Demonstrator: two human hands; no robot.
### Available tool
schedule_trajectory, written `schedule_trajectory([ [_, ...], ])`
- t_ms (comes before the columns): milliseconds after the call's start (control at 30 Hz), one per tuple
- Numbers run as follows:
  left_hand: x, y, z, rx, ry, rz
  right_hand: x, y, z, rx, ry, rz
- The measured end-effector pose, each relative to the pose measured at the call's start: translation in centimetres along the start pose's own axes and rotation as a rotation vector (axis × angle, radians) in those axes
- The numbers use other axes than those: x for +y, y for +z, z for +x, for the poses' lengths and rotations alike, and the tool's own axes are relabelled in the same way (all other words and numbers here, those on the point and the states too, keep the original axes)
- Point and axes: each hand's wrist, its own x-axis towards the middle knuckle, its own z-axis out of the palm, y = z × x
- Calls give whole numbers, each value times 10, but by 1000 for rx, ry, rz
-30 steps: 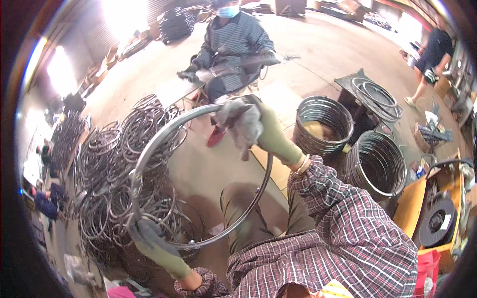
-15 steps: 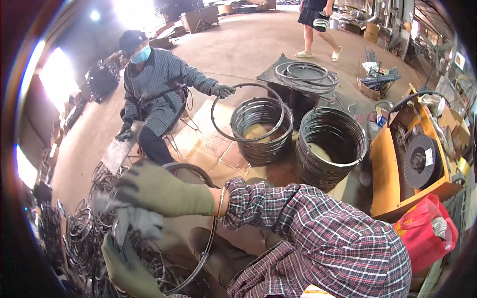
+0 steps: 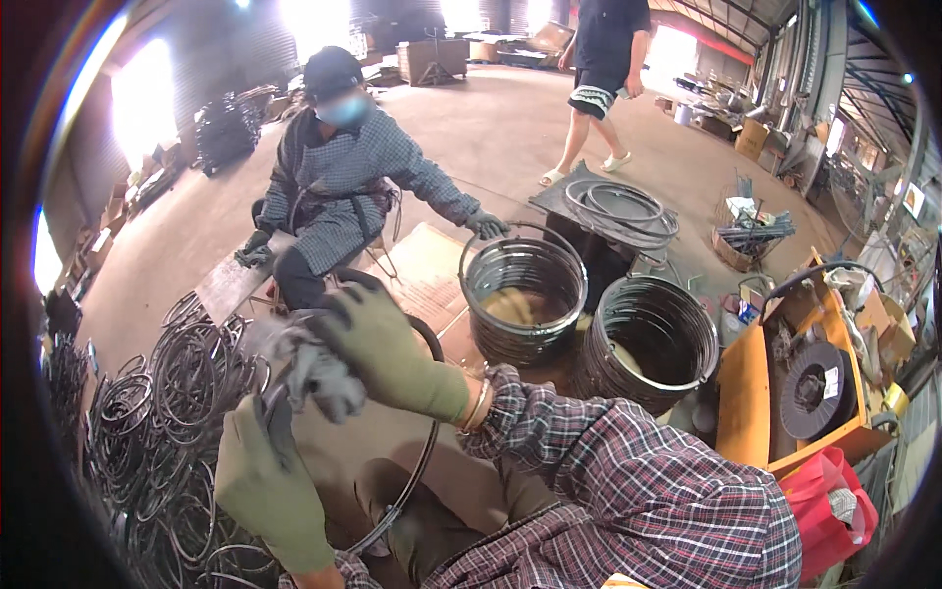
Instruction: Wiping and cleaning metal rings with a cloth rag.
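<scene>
My left hand [image 3: 273,483], in an olive glove with dark fingers, is closed around a dark metal hoop [image 3: 424,459] at its left side. My right hand [image 3: 388,351], gloved the same way, grips a crumpled grey rag [image 3: 329,378] against the upper left of the hoop. The hoop stands tilted over my knees. Its upper left part is hidden behind the gloves and the rag, and the rag is slightly smeared by motion.
Loose hoops [image 3: 162,432] lie heaped at left. Ahead, a masked co-worker [image 3: 339,187] sits beside a stack of hoops [image 3: 525,294]; a second stack [image 3: 653,339] stands to its right. Further right are a yellow box [image 3: 751,383] and a red bag [image 3: 829,515]. Another person [image 3: 599,88] walks behind.
The view has tilted up. My right hand and the rag have shifted along the hoop. The co-worker's hoop has been lowered onto the nearer stack, and the walking person has moved left.
</scene>
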Motion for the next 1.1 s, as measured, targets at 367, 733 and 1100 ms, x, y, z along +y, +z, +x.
schedule_trajectory([
  [367,-12,-2,-5,67,-44,56,9,28,-51,-49,586,252],
  [733,-41,-5,-9,130,-102,-65,38,66,-114,38,681,638],
  [1100,-26,10,3,71,14,-9,16,20,-25,-2,213,203],
])
